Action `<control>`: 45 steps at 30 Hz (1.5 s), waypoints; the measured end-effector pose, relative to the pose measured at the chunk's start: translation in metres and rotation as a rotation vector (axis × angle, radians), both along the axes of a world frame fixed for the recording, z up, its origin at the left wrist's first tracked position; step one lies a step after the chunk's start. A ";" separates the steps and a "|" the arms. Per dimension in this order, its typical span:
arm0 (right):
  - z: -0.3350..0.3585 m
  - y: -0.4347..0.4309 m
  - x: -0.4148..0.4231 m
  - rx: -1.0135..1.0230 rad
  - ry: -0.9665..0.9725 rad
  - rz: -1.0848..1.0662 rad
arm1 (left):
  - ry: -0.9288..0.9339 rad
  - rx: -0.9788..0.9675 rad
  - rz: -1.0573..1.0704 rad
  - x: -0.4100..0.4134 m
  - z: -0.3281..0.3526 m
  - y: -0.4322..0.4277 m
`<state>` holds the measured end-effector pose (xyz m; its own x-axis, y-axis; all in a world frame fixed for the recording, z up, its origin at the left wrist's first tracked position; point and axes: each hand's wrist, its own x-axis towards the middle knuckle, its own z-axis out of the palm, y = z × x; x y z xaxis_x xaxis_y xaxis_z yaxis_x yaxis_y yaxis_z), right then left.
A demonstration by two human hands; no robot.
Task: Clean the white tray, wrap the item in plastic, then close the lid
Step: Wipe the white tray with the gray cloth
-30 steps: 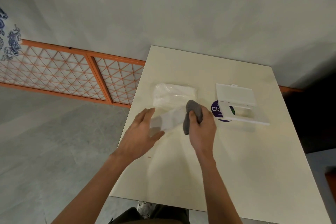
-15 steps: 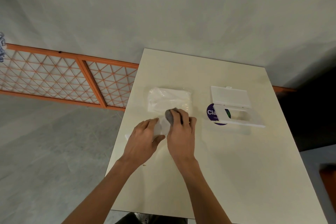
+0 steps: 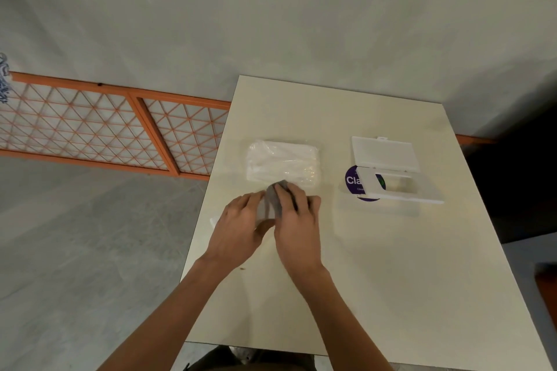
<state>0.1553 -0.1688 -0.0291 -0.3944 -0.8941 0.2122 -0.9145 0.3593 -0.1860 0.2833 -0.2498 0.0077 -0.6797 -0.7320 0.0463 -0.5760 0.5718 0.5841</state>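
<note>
You're mid-clean: your right hand (image 3: pixel 297 220) grips the grey cloth (image 3: pixel 273 201) on the white tray (image 3: pixel 261 215), your left hand (image 3: pixel 238 223) presses flat; wrapping and the open lid (image 3: pixel 385 153) remain.

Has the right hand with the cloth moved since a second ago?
Yes. The right hand, holding the grey cloth, moved left, away from the open white box, toward the left hand.
</note>
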 end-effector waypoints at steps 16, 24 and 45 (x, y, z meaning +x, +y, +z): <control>0.006 0.017 -0.016 -0.251 -0.024 -0.013 | -0.018 0.045 0.031 0.000 0.001 0.001; 0.004 0.013 -0.018 -0.154 -0.006 -0.023 | -0.044 0.062 0.025 0.000 0.003 0.001; 0.034 0.020 -0.063 -0.472 -1.360 -0.627 | -0.113 0.020 -0.005 -0.029 0.029 0.004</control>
<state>0.0920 -0.1493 0.0052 -0.7837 -0.4789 -0.3956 0.2929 0.2767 -0.9152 0.2542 -0.2461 0.0362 -0.6838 -0.7283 -0.0454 -0.6357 0.5641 0.5270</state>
